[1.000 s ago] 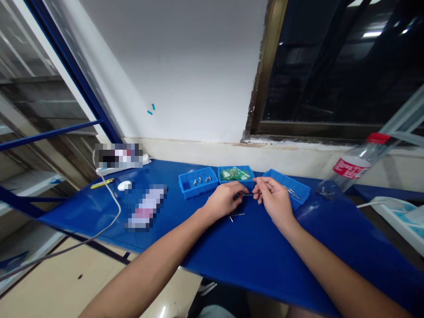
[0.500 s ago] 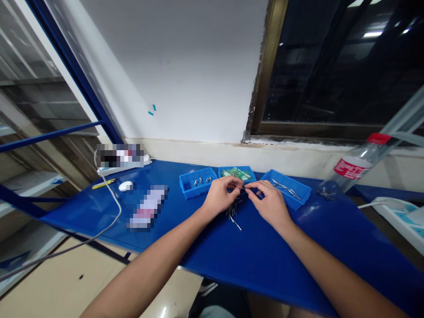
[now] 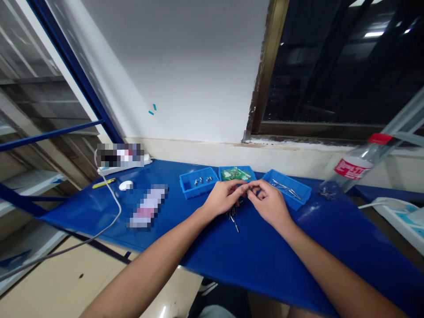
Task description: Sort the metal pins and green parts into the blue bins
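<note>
My left hand (image 3: 225, 195) and my right hand (image 3: 266, 198) meet fingertip to fingertip above the blue table (image 3: 251, 260). Both are closed in a pinch, and whatever is between the fingers is too small and covered to name. Below my left hand lie several thin metal rods (image 3: 233, 219), partly hidden by it. Just beyond the hands stand three blue bins: the left bin (image 3: 195, 192) has small metal fittings, the middle bin (image 3: 221, 169) has green-and-white pieces in clear wrap, and the right bin (image 3: 300, 204) has slim metal rods.
A clear plastic bottle (image 3: 362, 154) with a red cap stands at the right, small dark bits at its bottom. To the left are a yellow cutter (image 3: 103, 183), a white oval object (image 3: 126, 185), a blurred-out flat item (image 3: 149, 207) and a grey cable (image 3: 115, 203).
The fingertips of my two hands have come closer together, and the left thumb reaches further right. The lowest visible rod has shifted slightly left. The bins have not moved.
</note>
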Demonstrator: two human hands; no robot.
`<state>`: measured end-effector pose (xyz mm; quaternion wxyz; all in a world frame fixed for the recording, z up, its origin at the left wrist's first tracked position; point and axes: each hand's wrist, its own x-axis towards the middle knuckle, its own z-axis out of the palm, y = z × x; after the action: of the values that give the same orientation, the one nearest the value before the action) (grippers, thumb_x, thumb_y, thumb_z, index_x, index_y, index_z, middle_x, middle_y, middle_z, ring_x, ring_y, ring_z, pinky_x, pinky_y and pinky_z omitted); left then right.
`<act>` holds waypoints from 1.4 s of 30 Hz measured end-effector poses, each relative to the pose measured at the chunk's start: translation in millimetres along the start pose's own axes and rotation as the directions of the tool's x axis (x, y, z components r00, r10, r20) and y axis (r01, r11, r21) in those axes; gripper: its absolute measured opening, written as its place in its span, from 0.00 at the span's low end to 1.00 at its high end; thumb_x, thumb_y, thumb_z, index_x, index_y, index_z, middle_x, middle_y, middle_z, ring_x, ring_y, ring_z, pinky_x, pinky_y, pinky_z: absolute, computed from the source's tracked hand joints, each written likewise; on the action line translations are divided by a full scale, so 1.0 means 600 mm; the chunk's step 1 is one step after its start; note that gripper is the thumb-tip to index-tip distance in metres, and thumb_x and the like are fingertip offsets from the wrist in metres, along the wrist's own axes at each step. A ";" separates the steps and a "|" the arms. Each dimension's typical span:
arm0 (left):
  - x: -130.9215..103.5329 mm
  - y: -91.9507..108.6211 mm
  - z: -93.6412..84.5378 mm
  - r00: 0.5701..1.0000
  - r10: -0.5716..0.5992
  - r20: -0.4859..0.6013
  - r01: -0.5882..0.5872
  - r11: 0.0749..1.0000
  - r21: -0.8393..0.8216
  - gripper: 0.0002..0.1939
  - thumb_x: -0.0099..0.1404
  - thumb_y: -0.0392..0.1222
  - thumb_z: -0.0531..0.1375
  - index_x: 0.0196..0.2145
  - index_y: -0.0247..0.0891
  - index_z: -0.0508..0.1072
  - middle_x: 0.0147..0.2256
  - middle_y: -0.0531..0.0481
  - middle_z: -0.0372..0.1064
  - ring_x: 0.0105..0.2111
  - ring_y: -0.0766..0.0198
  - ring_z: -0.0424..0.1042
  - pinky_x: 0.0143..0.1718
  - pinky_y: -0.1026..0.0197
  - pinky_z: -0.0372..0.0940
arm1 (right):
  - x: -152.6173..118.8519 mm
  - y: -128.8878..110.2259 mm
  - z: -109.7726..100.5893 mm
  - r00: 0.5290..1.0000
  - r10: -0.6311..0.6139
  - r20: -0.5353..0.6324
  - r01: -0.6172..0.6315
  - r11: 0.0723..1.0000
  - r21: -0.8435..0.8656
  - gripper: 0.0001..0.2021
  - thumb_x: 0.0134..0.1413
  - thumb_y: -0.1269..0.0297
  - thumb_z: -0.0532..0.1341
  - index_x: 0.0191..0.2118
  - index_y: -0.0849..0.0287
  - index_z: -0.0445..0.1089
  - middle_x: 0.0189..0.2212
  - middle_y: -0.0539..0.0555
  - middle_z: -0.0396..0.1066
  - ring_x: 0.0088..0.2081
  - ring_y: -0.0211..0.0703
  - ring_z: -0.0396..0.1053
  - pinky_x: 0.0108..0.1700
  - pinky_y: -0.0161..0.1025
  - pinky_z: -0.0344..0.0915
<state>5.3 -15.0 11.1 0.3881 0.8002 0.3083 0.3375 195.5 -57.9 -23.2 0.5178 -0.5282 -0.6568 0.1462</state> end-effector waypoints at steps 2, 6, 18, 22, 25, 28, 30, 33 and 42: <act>0.001 -0.004 0.002 1.000 0.000 0.013 0.000 1.000 -0.026 0.20 0.74 0.53 0.59 0.51 0.36 0.80 0.40 0.45 0.83 0.33 0.58 0.82 0.36 0.61 0.73 | 0.001 -0.001 -0.002 0.999 -0.028 0.020 0.029 1.000 -0.009 0.05 0.60 0.62 0.63 0.39 0.55 0.76 0.34 0.52 0.75 0.25 0.38 0.65 0.28 0.37 0.64; 0.007 -0.023 0.004 0.999 -0.020 -0.051 0.014 0.993 -0.121 0.17 0.68 0.49 0.66 0.49 0.36 0.82 0.46 0.43 0.82 0.45 0.53 0.83 0.48 0.56 0.75 | 0.001 0.001 0.001 0.997 -0.029 0.066 0.026 0.999 0.047 0.06 0.59 0.63 0.64 0.41 0.55 0.78 0.37 0.54 0.77 0.29 0.40 0.70 0.31 0.38 0.67; 0.007 -0.032 0.005 0.995 -0.038 -0.092 0.023 0.987 -0.161 0.18 0.64 0.36 0.67 0.49 0.39 0.68 0.37 0.47 0.83 0.38 0.58 0.84 0.43 0.59 0.75 | -0.001 0.001 0.002 0.999 0.011 0.038 -0.014 0.995 0.099 0.12 0.65 0.52 0.64 0.43 0.54 0.80 0.40 0.57 0.78 0.36 0.46 0.75 0.33 0.40 0.71; 0.005 -0.037 0.004 1.000 0.009 -0.024 -0.010 0.999 -0.044 0.18 0.63 0.35 0.66 0.49 0.40 0.67 0.37 0.50 0.83 0.36 0.60 0.83 0.41 0.61 0.74 | 0.001 0.003 0.002 0.997 -0.006 0.071 0.000 0.997 0.083 0.12 0.63 0.52 0.65 0.38 0.54 0.80 0.36 0.56 0.76 0.33 0.45 0.72 0.32 0.41 0.69; 0.005 -0.035 0.004 0.999 0.033 0.002 -0.033 0.999 0.000 0.19 0.61 0.33 0.66 0.48 0.40 0.68 0.36 0.51 0.82 0.34 0.61 0.82 0.39 0.63 0.73 | 0.001 0.003 0.003 0.997 0.001 0.078 -0.006 0.998 0.065 0.10 0.61 0.55 0.65 0.36 0.55 0.77 0.33 0.55 0.74 0.30 0.43 0.69 0.30 0.40 0.67; 0.005 -0.028 0.004 0.997 0.072 -0.009 -0.072 0.997 0.013 0.17 0.62 0.32 0.66 0.47 0.39 0.68 0.36 0.50 0.81 0.35 0.62 0.81 0.40 0.62 0.72 | 0.001 0.006 0.004 0.998 0.029 0.060 -0.034 0.996 0.082 0.08 0.61 0.57 0.64 0.35 0.55 0.73 0.33 0.53 0.73 0.30 0.43 0.69 0.31 0.39 0.68; 0.006 -0.025 0.003 0.995 0.079 -0.056 -0.081 0.996 -0.032 0.16 0.63 0.33 0.65 0.47 0.39 0.67 0.38 0.49 0.81 0.36 0.62 0.80 0.42 0.61 0.73 | 0.001 0.009 0.004 0.997 0.057 0.049 -0.062 0.990 0.126 0.08 0.63 0.56 0.62 0.36 0.54 0.71 0.34 0.53 0.74 0.32 0.44 0.71 0.34 0.39 0.69; 0.010 -0.024 0.002 0.990 0.035 -0.137 -0.064 0.974 -0.218 0.15 0.65 0.37 0.67 0.46 0.38 0.67 0.39 0.46 0.80 0.38 0.61 0.80 0.45 0.59 0.73 | 0.001 0.010 0.005 0.996 0.067 0.064 -0.077 0.984 0.162 0.11 0.66 0.53 0.61 0.37 0.54 0.71 0.34 0.53 0.74 0.35 0.45 0.73 0.37 0.40 0.70; 0.019 -0.031 0.002 0.989 -0.093 -0.115 0.021 0.858 -0.514 0.28 0.58 0.45 0.75 0.52 0.35 0.70 0.39 0.43 0.81 0.40 0.58 0.81 0.48 0.55 0.73 | -0.005 0.001 0.011 0.994 0.023 0.105 -0.038 0.988 0.148 0.14 0.68 0.50 0.60 0.38 0.54 0.74 0.36 0.54 0.73 0.34 0.44 0.71 0.34 0.38 0.69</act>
<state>8.6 2.3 -1.8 0.5743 0.6341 0.2571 0.4493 189.7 -58.1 -28.0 0.5192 -0.4895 -0.6617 0.2304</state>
